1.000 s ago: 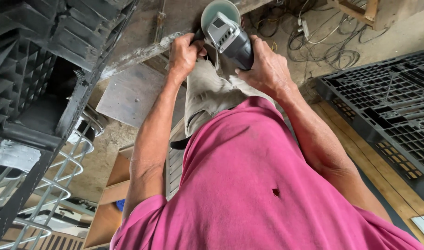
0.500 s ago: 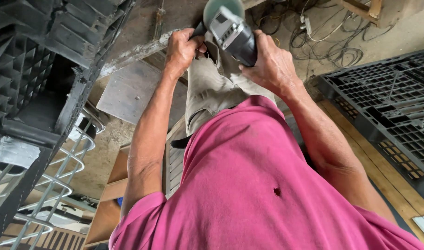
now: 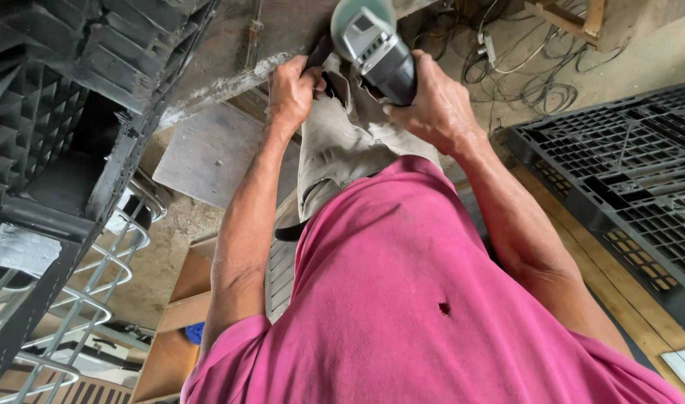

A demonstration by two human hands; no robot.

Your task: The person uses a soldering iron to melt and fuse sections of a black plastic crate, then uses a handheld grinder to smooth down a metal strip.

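Between hands [image 3: 365, 90], grinder [image 3: 376, 49] near bar [image 3: 222, 86].

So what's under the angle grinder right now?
Below the angle grinder, held by the left hand and right hand, are beige trousers and a rusty metal bar. The disc's contact point is hidden.

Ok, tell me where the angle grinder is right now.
In the head view, the angle grinder sits top centre, gripped by the right hand on its grey body and the left hand beside it, above the beige trousers.
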